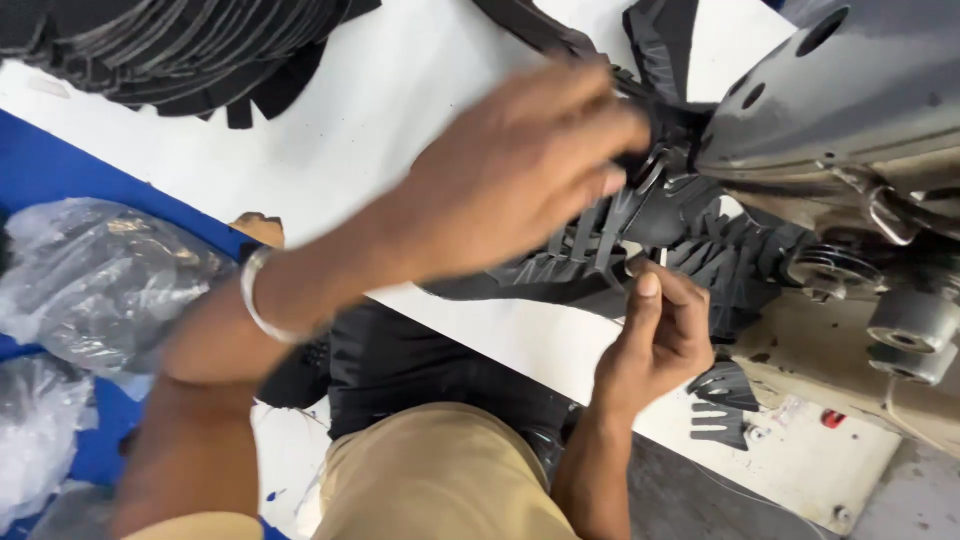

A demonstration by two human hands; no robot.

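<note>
Now feeding black notched piece (600, 235) under machine head (850, 90); left hand (520, 170) pinching it, right hand (660, 330) pinching edge; next probably needs steady alignment.

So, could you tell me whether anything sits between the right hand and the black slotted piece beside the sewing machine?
Nothing visible does. The right hand already pinches the edge of the black slotted piece, and the left hand presses on it from above, close against the sewing machine head.
</note>
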